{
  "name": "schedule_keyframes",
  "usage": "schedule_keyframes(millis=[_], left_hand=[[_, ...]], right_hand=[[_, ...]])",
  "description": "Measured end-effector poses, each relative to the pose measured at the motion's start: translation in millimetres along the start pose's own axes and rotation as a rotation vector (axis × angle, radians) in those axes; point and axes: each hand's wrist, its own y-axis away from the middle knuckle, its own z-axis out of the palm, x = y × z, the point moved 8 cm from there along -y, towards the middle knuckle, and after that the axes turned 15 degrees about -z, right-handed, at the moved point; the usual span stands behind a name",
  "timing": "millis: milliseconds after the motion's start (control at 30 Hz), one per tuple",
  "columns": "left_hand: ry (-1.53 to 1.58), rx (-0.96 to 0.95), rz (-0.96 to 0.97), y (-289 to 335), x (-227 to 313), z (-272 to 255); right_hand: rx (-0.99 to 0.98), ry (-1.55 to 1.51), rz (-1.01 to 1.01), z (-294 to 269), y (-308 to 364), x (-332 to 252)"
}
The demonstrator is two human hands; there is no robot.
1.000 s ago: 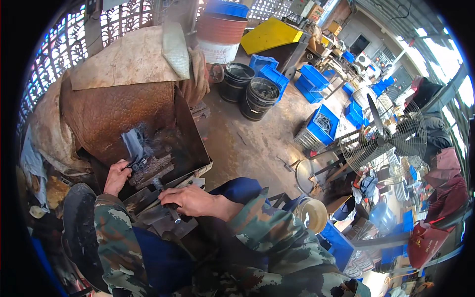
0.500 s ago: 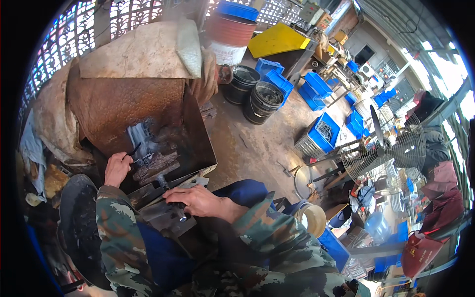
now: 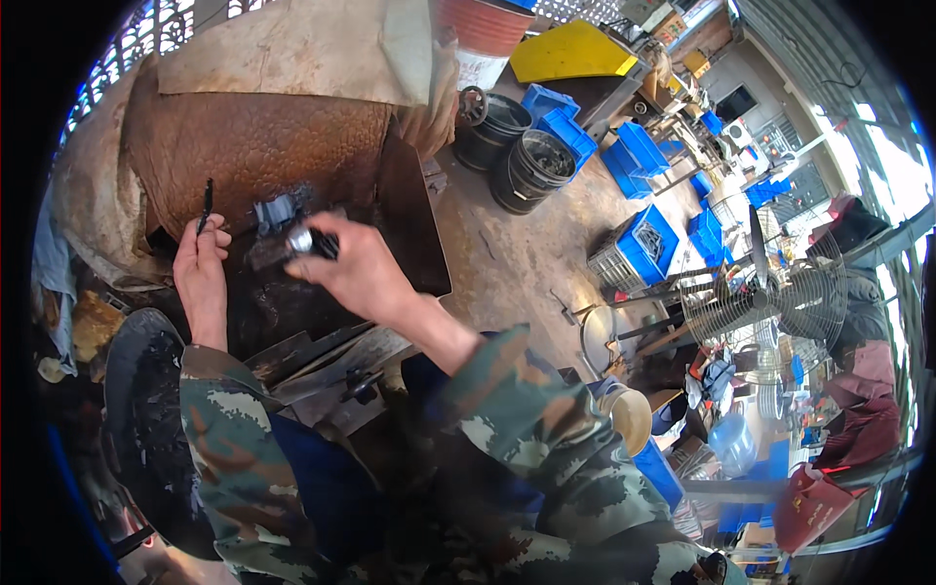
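Over the open dark metal box (image 3: 417, 210), my left hand (image 3: 203, 278) holds up a thin black piece (image 3: 206, 203) between thumb and fingers, its long end pointing upward. My right hand (image 3: 366, 273) is closed around a black-handled tool with a shiny rounded metal part (image 3: 300, 240); motion blurs it, so its kind cannot be made out. Inside the box, beyond the right hand, several grey metal pieces (image 3: 277, 212) lie against the back. A wrinkled brown sheet (image 3: 258, 146) hangs along the box's far side. The block lower in the box is partly hidden by my right hand and tool.
A round black container (image 3: 146, 419) stands at my left. Two black buckets (image 3: 531, 174) and blue crates (image 3: 639, 244) sit on the floor to the right. A large caged fan (image 3: 765, 292) stands further right. A red drum (image 3: 483, 27) is at the back.
My left hand has lifted from inside the box, raising the thin black piece. My right hand has moved forward from the box's near edge to above its inside, still holding the black-handled tool.
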Motion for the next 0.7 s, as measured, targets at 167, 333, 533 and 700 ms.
schedule_keyframes(millis=[167,333,533,700], left_hand=[[0.249,-0.049,-0.155,26,25,31],[0.346,-0.093,-0.204,38,29,45],[0.361,-0.106,-0.22,44,32,54],[0.409,-0.094,-0.234,38,27,51]], right_hand=[[0.125,0.087,-0.007,-16,-60,15],[0.205,0.035,0.01,-7,-103,44],[0.303,-0.046,-0.042,-4,-116,64],[0.301,-0.056,-0.043,0,-122,64]])
